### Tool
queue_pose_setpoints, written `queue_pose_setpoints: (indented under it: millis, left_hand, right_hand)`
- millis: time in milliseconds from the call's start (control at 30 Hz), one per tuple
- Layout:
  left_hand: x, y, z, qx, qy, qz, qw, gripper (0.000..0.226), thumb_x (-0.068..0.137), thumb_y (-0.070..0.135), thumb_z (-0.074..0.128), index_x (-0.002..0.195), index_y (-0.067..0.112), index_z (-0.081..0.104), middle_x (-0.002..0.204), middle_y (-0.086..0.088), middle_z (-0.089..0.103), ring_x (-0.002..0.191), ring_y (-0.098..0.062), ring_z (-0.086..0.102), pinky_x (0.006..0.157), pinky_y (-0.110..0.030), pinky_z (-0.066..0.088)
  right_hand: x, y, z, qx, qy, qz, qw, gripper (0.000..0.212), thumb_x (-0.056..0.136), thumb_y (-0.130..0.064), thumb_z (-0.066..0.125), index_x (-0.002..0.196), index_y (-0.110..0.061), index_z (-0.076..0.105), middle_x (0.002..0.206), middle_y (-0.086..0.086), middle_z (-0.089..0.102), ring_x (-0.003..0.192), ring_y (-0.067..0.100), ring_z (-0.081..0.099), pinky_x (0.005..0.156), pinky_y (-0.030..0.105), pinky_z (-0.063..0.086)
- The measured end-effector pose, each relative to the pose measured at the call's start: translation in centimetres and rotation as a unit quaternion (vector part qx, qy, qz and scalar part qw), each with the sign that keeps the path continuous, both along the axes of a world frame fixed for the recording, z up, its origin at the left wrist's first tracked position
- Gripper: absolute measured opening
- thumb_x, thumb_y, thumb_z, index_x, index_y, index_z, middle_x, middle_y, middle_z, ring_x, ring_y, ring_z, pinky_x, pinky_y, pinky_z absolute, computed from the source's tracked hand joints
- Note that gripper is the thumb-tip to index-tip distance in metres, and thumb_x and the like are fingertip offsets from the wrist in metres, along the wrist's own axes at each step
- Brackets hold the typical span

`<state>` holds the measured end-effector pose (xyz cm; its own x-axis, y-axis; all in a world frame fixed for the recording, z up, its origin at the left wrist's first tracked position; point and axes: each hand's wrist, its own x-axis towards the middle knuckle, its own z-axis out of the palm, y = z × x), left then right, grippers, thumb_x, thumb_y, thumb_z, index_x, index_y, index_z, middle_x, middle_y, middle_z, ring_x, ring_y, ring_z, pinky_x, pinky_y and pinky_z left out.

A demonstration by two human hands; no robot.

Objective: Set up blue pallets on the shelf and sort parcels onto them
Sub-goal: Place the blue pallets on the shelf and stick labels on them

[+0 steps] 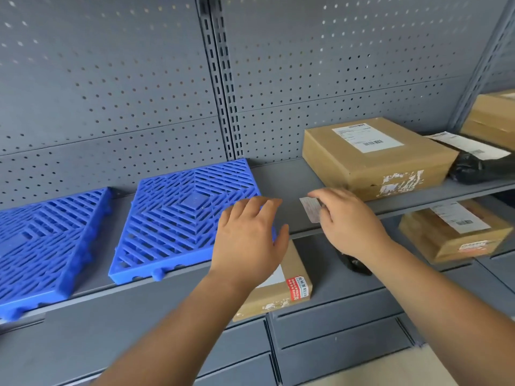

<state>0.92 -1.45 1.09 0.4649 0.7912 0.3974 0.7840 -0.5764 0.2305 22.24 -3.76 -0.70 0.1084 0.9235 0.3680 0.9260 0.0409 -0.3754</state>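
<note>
The left blue pallet [41, 240] and right blue pallet [178, 218] lie flat along the shelf's [278, 179] front edge, just apart. The left hand [248, 238], fingers loosely spread, is over the right pallet's front right corner; I cannot tell if it touches. The right hand [348, 221] pinches a small paper slip [310, 208]. It is probably best to put the slip down first, then lift the labelled cardboard parcel [370, 157], right of the pallets, onto that pallet with both hands.
</note>
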Motion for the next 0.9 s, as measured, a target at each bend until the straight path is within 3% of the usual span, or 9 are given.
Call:
queue_pose_setpoints:
  millis: [200, 333, 500, 733, 900]
  left_hand:
    - [3.7, 0.5, -1.3, -0.024, 0.012, -0.019, 0.999, 0.043, 0.096, 0.040, 0.059, 0.135, 0.021, 0.063, 0.129, 0.001, 0.067, 0.125, -0.028, 0.056, 0.109, -0.043, 0.035]
    - [5.4, 0.8, -2.0, -0.031, 0.015, -0.033, 0.999, 0.043, 0.095, 0.038, 0.059, 0.134, 0.021, 0.064, 0.125, 0.001, 0.069, 0.125, -0.027, 0.056, 0.109, -0.039, 0.033]
    - [6.4, 1.2, -2.5, -0.034, 0.019, -0.044, 0.998, 0.039, 0.094, 0.037, 0.059, 0.129, 0.022, 0.067, 0.121, 0.003, 0.071, 0.122, -0.025, 0.057, 0.107, -0.037, 0.033]
    - [7.0, 1.6, -2.9, -0.015, 0.055, -0.056, 0.997, 0.036, 0.092, 0.039, 0.057, 0.124, 0.028, 0.068, 0.114, 0.008, 0.071, 0.118, -0.022, 0.056, 0.107, -0.035, 0.030]
    - [7.3, 1.4, -2.8, -0.001, 0.061, -0.063, 0.996, 0.033, 0.085, 0.040, 0.066, 0.113, 0.025, 0.073, 0.101, 0.006, 0.074, 0.109, -0.023, 0.062, 0.102, -0.034, 0.033]
  right_hand:
    - [2.8, 0.2, -1.6, -0.078, 0.000, 0.033, 0.996, 0.049, 0.097, 0.001, 0.047, 0.144, -0.013, 0.055, 0.146, 0.007, 0.057, 0.135, 0.027, 0.049, 0.108, 0.041, 0.044]
    - [3.5, 0.6, -2.2, -0.100, -0.012, 0.090, 0.991, 0.054, 0.097, 0.000, 0.045, 0.149, -0.014, 0.049, 0.154, 0.005, 0.050, 0.147, 0.019, 0.037, 0.118, 0.030, 0.028]
    - [3.8, 0.8, -2.3, -0.106, -0.017, 0.117, 0.987, 0.057, 0.094, -0.001, 0.044, 0.149, -0.014, 0.051, 0.155, 0.002, 0.049, 0.150, 0.017, 0.032, 0.119, 0.019, 0.014]
    - [3.7, 0.3, -2.1, -0.077, -0.028, 0.129, 0.988, 0.055, 0.080, -0.011, 0.054, 0.134, -0.010, 0.064, 0.136, 0.002, 0.061, 0.132, 0.021, 0.046, 0.113, 0.038, 0.040]
    - [3.8, -0.2, -2.2, -0.061, -0.030, 0.116, 0.991, 0.050, 0.078, -0.015, 0.063, 0.128, -0.013, 0.065, 0.123, -0.003, 0.065, 0.121, 0.021, 0.049, 0.102, 0.037, 0.046]
